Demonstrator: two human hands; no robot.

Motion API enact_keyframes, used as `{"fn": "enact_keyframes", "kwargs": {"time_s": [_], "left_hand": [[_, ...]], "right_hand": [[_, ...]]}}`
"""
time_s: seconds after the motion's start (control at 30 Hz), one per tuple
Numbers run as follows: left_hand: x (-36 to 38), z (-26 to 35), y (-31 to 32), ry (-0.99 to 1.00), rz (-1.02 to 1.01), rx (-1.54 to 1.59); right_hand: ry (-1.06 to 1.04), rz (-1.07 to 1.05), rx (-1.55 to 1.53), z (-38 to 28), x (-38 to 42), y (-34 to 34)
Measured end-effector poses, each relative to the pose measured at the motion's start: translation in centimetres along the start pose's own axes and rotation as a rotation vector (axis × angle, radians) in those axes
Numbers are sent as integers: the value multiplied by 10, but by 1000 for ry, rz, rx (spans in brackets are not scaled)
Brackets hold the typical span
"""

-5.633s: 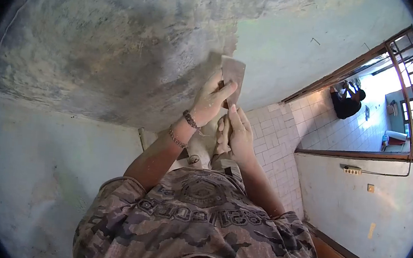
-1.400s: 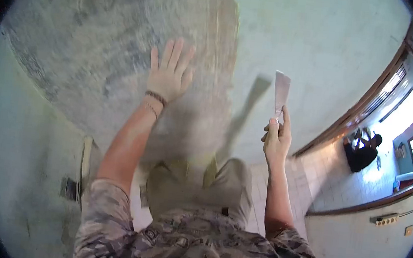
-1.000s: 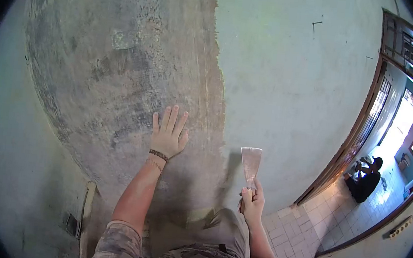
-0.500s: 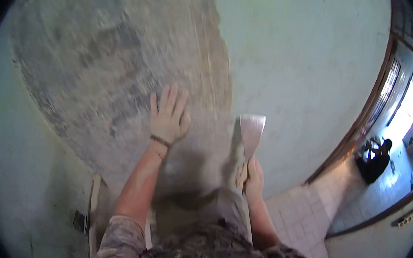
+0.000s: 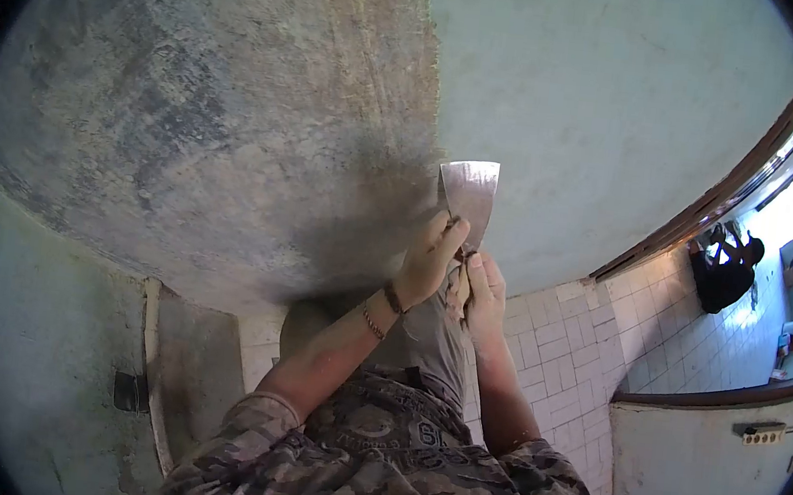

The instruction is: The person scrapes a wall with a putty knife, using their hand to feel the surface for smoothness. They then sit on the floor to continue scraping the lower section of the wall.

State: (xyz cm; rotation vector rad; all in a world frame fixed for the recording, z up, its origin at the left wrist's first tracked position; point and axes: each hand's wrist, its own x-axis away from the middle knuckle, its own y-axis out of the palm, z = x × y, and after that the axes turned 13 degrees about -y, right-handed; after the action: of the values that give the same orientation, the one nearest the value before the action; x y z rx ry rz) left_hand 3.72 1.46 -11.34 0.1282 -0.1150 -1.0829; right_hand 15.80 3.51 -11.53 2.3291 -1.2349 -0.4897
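Observation:
A wide-bladed scraper point(image 5: 473, 193) is held upright in front of the wall, its metal blade pointing up. My right hand point(image 5: 485, 299) is closed around the handle just below the blade. At the lower left edge of the blade, my left hand point(image 5: 426, 265) has its thumb and fingers closed on the scraper; its fingertips are partly hidden. A beaded bracelet point(image 5: 372, 322) circles my left wrist. Behind the hands, the wall has a bare grey, stripped patch point(image 5: 236, 127) that meets pale green paint point(image 5: 599, 124) along a ragged edge.
A person in dark clothing point(image 5: 726, 279) sits low on the tiled floor in the room at right, past a doorway with a brown frame point(image 5: 675, 231). A socket strip point(image 5: 762, 434) is on the lower right wall. At lower left are a wooden edge point(image 5: 150, 348) and a dark wall box point(image 5: 129, 392).
My left hand has left the bare wall patch and moved right and down to the scraper. The scraper has risen slightly in view, still in my right hand. My view has shifted.

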Motion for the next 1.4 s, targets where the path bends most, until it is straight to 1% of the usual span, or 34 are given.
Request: {"fn": "enact_keyframes", "kwargs": {"time_s": [0.03, 0.07, 0.13, 0.17, 0.23, 0.27, 0.3, 0.33, 0.37, 0.4, 0.47, 0.5, 0.53, 0.57, 0.63, 0.67, 0.77, 0.8, 0.83, 0.87, 0.97, 1.0, 1.03, 1.07, 1.1, 1.13, 1.17, 1.2, 1.23, 1.27, 1.3, 1.4], "left_hand": [[-11, -3, 1, -1, -16, -11], [-15, 8, 4, -13, -15, -10], [-10, 40, 14, -163, -121, 137], [-10, 38, 15, -178, -114, 143], [-11, 39, 17, -105, -126, 43], [-10, 31, 21, -99, -128, 45], [-8, 19, 26, -96, -47, 103], [-11, 8, 27, -93, 34, 161], [-16, 17, 26, -89, 30, 164], [-20, 34, 26, -82, 5, 154], [-16, 37, 26, -104, -5, 169], [-14, 37, 26, -86, 8, 124], [-17, 42, 25, -49, 20, 73], [-15, 33, 25, -40, 24, 78], [-10, 3, 25, -40, 142, 39], [-7, 11, 25, -150, 85, 144], [-5, 16, 31, -183, 96, 196], [-2, 13, 32, -211, 102, 211], [-4, 13, 31, -195, 85, 194], [-3, 14, 30, -174, 67, 172], [-5, -31, 23, -183, 88, 163], [-2, -49, 21, -177, 86, 161], [2, -68, 19, -178, 140, 111], [5, -66, 18, -182, 192, 60], [3, -64, 16, -184, 187, 59], [1, -64, 14, -173, 182, 39], [0, -53, 13, -166, 179, 22], [-5, -38, 13, -85, 213, -3], [-4, -26, 12, -88, 214, -2], [-4, -15, 8, -142, 177, -8], [-4, -11, 7, -196, 141, -12], [1, -31, 5, -203, 168, -48]], "right_hand": [[-4, -5, 15, -2, -3, 1], [6, 3, 15, -6, -7, 8], [-119, -13, 12, -13, -8, 24], [-102, -7, 14, -13, -6, 21], [-55, -27, -24, -16, -7, 15], [-60, -30, -21, -13, -6, 11], [-120, -36, 132, -6, -5, 6], [-153, -39, 210, -2, -11, 4], [-186, -40, 288, 0, -18, 4], [-423, -56, 407, -1, -30, 8], [-625, -80, 544, -7, -24, 9], [-437, -79, 412, -15, -19, 11], [-354, -87, 345, -17, -17, 12], [-271, -90, 279, -19, -15, 14], [5, 5, 126, -10, 0, 8], [-5, -1, 127, -12, -5, 10], [66, 20, 151, -14, 0, 5], [69, 10, 96, -13, 1, 1], [60, -9, 36, -11, 1, -2], [71, -8, 42, -7, 4, -6], [42, -36, -3, 21, 8, -20], [43, -6, 42, 32, 16, -25], [45, 25, 88, 41, 21, -27], [18, 53, 76, 46, 22, -23], [16, 58, 75, 47, 18, -22], [-79, 11, 115, 48, 11, -21], [-119, -12, 137, 45, 8, -19], [-159, -33, 160, 42, 4, -16], [-74, -34, 98, 36, -1, -11], [7, -34, 34, 32, -4, -8], [7, -34, 34, 34, -1, -9], [13, -29, 40, 48, 8, -15]]}}
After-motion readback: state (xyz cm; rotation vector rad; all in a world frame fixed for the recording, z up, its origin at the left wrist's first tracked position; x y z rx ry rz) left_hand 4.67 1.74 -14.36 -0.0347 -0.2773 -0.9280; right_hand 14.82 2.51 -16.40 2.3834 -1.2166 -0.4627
